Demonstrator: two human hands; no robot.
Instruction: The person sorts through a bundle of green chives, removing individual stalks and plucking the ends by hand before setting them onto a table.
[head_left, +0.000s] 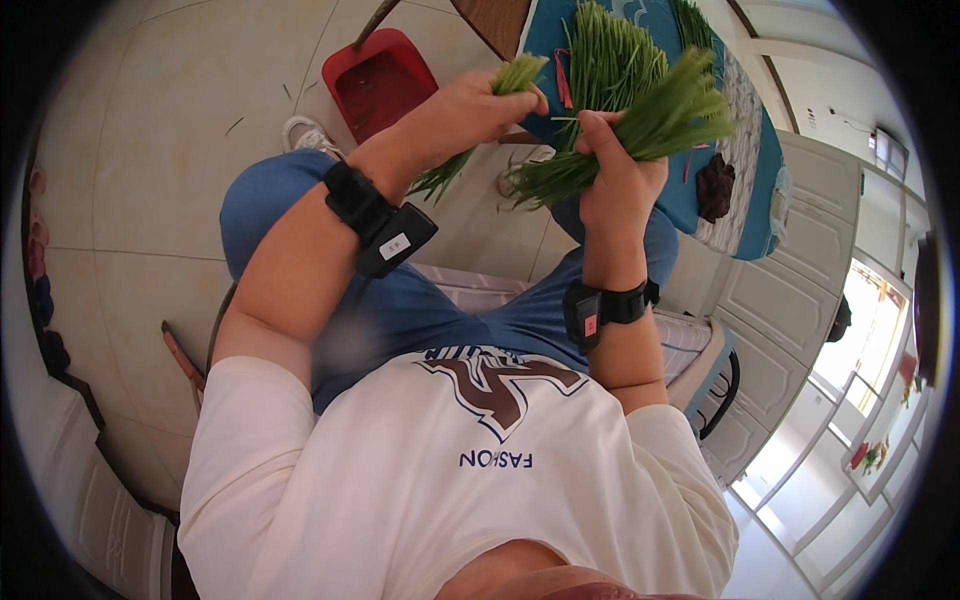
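My left hand (484, 109) is closed around a small bunch of chive-like greens (517, 75), whose pale cut ends stick up past the fingers and whose darker tips hang below the wrist. Just right of it, my right hand (622, 176) grips a larger, fanned-out bunch of greens (675, 109), slightly blurred. The two hands are apart. Behind them, a thick pile of greens (611, 56) lies on a table with a blue cover (551, 22), a pink tie (562, 79) at its left side. More greens (694, 26) lie at the table's far right.
A red dustpan (382, 82) rests on the tiled floor at the upper left, near my shoe (309, 135). A dark crumpled cloth (716, 187) lies on the table's right part. Grey cabinets (780, 277) stand to the right. Black devices are strapped to both forearms.
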